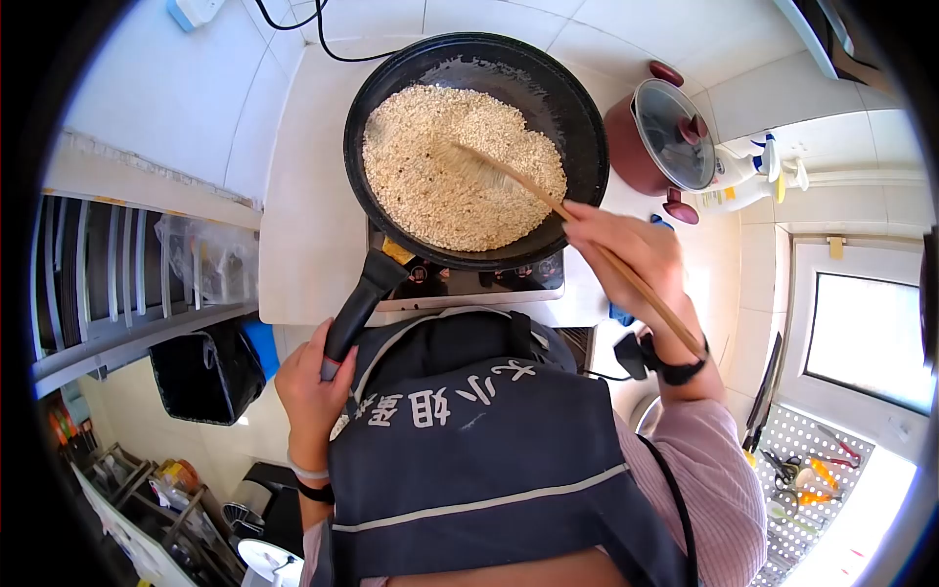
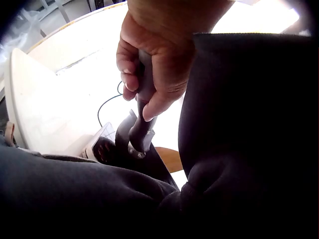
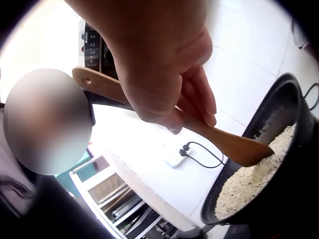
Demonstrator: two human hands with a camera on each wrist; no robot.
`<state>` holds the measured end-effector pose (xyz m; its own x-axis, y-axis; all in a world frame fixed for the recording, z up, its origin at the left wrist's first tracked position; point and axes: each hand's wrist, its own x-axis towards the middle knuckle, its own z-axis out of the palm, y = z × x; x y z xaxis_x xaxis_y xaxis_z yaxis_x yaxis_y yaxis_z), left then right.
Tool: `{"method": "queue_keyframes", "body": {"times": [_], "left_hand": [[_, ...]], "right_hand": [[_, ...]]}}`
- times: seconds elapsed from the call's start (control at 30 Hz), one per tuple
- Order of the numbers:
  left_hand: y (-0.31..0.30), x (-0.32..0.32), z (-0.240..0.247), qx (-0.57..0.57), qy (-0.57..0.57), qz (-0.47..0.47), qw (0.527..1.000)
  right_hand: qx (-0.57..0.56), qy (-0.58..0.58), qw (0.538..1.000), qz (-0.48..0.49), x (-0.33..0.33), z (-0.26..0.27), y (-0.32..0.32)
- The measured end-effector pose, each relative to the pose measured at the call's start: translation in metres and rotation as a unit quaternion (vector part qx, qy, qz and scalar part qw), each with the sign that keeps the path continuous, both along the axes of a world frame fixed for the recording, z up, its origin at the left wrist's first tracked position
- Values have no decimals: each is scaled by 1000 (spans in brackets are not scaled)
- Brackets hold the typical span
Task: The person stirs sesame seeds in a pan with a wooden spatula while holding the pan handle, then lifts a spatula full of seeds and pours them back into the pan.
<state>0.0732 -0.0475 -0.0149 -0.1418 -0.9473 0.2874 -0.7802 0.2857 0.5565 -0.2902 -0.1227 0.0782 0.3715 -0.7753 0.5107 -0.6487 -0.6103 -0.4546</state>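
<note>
A black pan [image 1: 587, 147] holds a broad heap of pale grains [image 1: 411, 186] with a few dark specks. My left hand [image 1: 315, 386] grips the black pan handle [image 1: 357, 308]; in the left wrist view the fingers and thumb of that hand [image 2: 154, 64] wrap round the handle [image 2: 144, 89]. My right hand [image 1: 631, 256] holds a wooden spatula [image 1: 548, 199] by its shaft, the blade resting in the grains near the pan's middle. In the right wrist view the spatula [image 3: 232, 147] slants down from the right hand [image 3: 164, 74], its tip among the grains [image 3: 239, 194].
The pan stands over a cooktop [image 1: 499, 279] on a white counter [image 1: 303, 235]. Close by on the right is a dark red pot [image 1: 636, 147] with a glass lid, and spray bottles [image 1: 748, 168] beyond it. A black cable [image 1: 342, 57] runs behind the pan.
</note>
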Motion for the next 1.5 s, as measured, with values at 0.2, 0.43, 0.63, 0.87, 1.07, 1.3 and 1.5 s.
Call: {"method": "queue_keyframes", "body": {"times": [0.2, 0.43, 0.63, 0.87, 1.07, 1.3, 1.5], "left_hand": [[1, 1, 1, 2, -12, 1, 1000], [2, 2, 1, 47, -8, 12, 999], [2, 0, 1, 17, -8, 9, 1000], [-2, 0, 2, -20, -11, 1, 1000], [-1, -1, 5, 13, -22, 14, 1000], [0, 0, 7, 38, -16, 11, 999], [-1, 0, 3, -1, -11, 6, 1000]], "right_hand": [[93, 53, 986, 129, 2, 24, 29], [37, 25, 991, 125, 12, -26, -29], [-39, 3, 998, 42, -6, -35, -81], [-10, 86, 994, 63, -10, -48, -86], [73, 89, 984, 137, -31, 18, -41], [208, 97, 960, 162, -40, 63, -1], [87, 117, 972, 184, -43, 1, -55]]}}
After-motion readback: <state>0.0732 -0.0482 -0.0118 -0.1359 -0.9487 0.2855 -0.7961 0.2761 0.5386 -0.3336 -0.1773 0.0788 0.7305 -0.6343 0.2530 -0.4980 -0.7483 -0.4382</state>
